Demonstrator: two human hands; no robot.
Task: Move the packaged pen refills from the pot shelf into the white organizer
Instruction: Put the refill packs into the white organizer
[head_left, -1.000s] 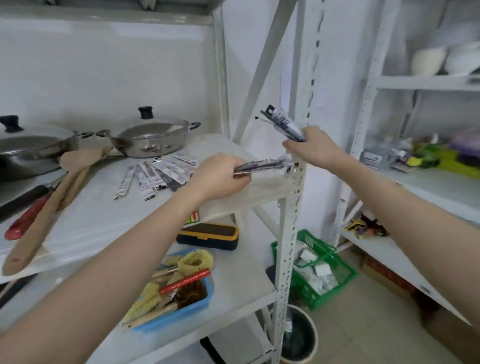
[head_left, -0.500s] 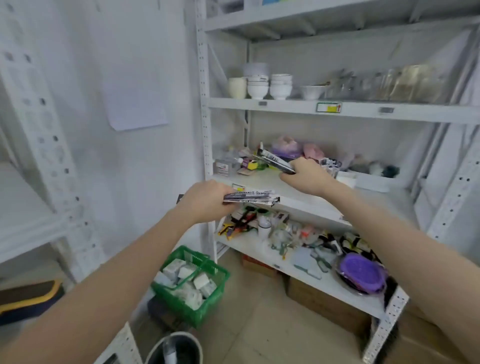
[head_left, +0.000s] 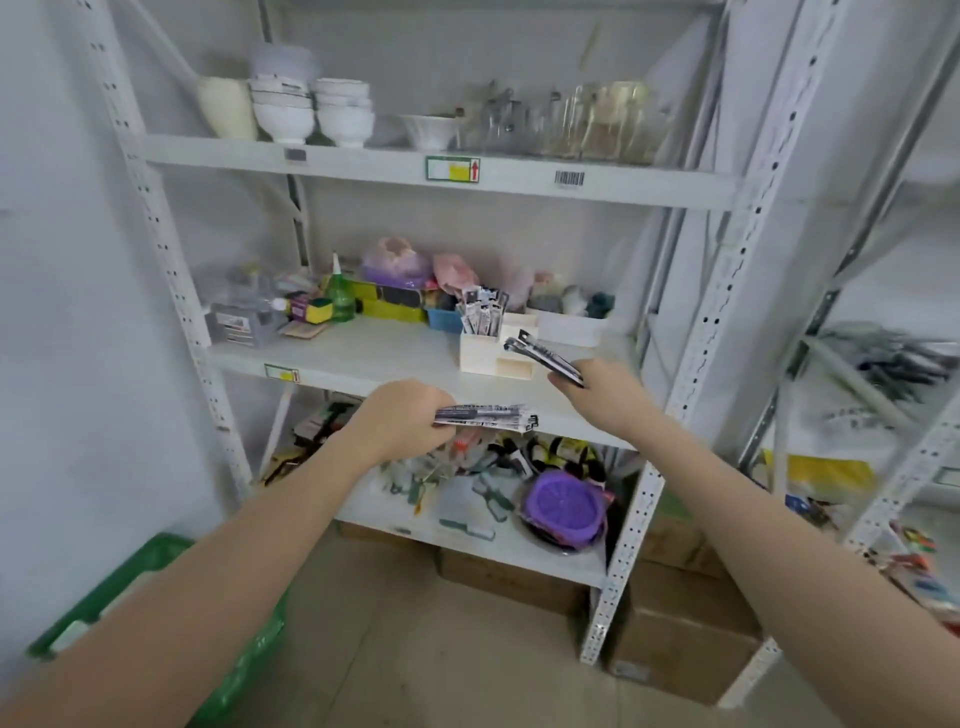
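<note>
Fingers of the right hand (head_left: 605, 397) curl round a small bunch of packaged pen refills (head_left: 543, 355). This bunch sticks up and to the left, and its tip is just in front of the white organizer (head_left: 485, 356). The left hand (head_left: 402, 418) grips a second bunch of refills (head_left: 485, 415), held flat and pointing right. That bunch is lower than the organizer and nearer to the person.

The organizer sits on the middle shelf (head_left: 363, 348) of a white rack. Its tall back slot already holds more refill packs (head_left: 483, 309), standing up on end. Its low front slots look bare, but I cannot see all the way in.

This looks like the carrying step, close to the drop. Both bunches are away from the pot shelf, which is not in view, and they are not in the organizer yet. Next, I think the right hand needs to lift its bunch over the organizer, tip it upright and let it slide in beside the packs there. Then the left hand can follow.

Left of the organizer stands a small blue tub (head_left: 444, 318), and I cannot tell what is in it. Right of the organizer is a low white tray (head_left: 571, 332) with dark soft things inside. Above the organizer, the top shelf holds stacked white bowls (head_left: 311, 111) and clear glass jars (head_left: 597, 122). Below the organizer lies a purple basket (head_left: 566, 506).
</note>
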